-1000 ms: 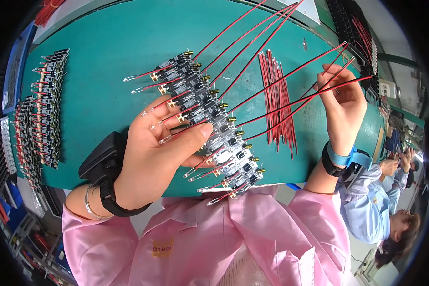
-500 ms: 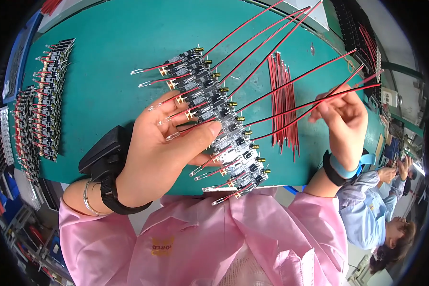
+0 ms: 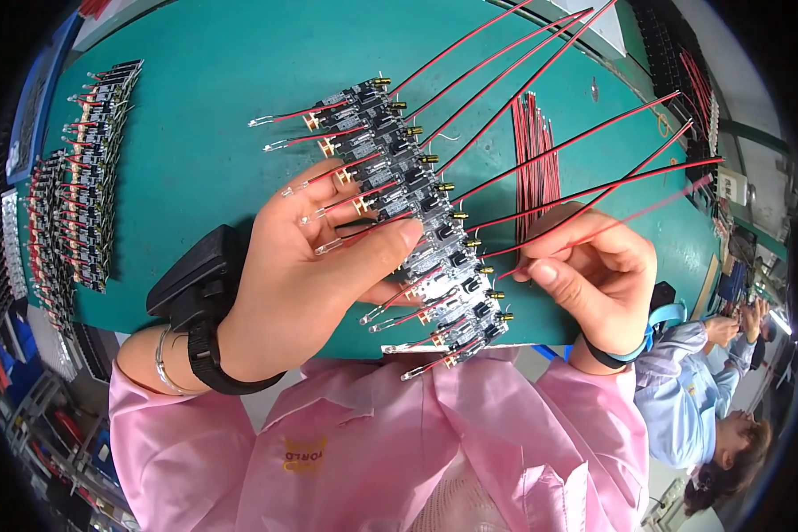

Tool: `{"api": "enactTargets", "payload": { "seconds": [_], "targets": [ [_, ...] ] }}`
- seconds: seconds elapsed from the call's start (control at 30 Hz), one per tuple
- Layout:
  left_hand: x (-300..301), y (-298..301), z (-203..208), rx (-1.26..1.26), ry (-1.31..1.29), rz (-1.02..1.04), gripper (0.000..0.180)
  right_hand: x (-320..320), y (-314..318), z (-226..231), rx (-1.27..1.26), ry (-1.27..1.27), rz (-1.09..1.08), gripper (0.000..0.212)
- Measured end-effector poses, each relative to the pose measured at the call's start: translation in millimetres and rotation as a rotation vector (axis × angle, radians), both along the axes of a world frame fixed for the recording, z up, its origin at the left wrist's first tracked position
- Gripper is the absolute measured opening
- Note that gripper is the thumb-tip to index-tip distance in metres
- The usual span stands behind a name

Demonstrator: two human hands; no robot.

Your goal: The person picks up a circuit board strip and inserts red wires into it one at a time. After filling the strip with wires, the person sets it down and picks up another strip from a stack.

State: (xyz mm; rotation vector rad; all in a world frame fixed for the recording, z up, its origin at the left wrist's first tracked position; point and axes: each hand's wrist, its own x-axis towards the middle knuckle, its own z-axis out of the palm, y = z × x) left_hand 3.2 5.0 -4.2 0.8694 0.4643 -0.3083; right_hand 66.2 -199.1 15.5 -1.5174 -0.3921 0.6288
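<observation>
The left hand (image 3: 315,279) grips a strip of circuit boards (image 3: 408,164) over the table (image 3: 199,133). The right hand (image 3: 598,275) pinches a red wire (image 3: 656,207) near the strip's edge.

My left hand (image 3: 315,279) is clamped on the board strip's (image 3: 450,257) left side, thumb (image 3: 372,257) lying over its top face, fingers running underneath. Left forearm (image 3: 142,356) comes in from lower left of the strip. My right hand (image 3: 603,275) is just right of the strip, thumb and index tips pinched, other fingers curled. Right forearm (image 3: 592,357) is lower right of it.
</observation>
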Motion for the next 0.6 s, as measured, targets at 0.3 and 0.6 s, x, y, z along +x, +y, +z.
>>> {"api": "enactTargets", "payload": {
  "seconds": [0.3, 0.6],
  "targets": [
    [-0.3, 1.1, -0.4, 0.003, -0.013, 0.015, 0.032, 8.6, -8.2, -0.4, -0.036, -0.126, 0.149, 0.011],
    [0.5, 1.3, 0.7, 0.011, -0.011, 0.029, 0.031, 11.0, -3.6, 0.7, -0.162, -0.381, 0.209, 0.011]
  ]
}}
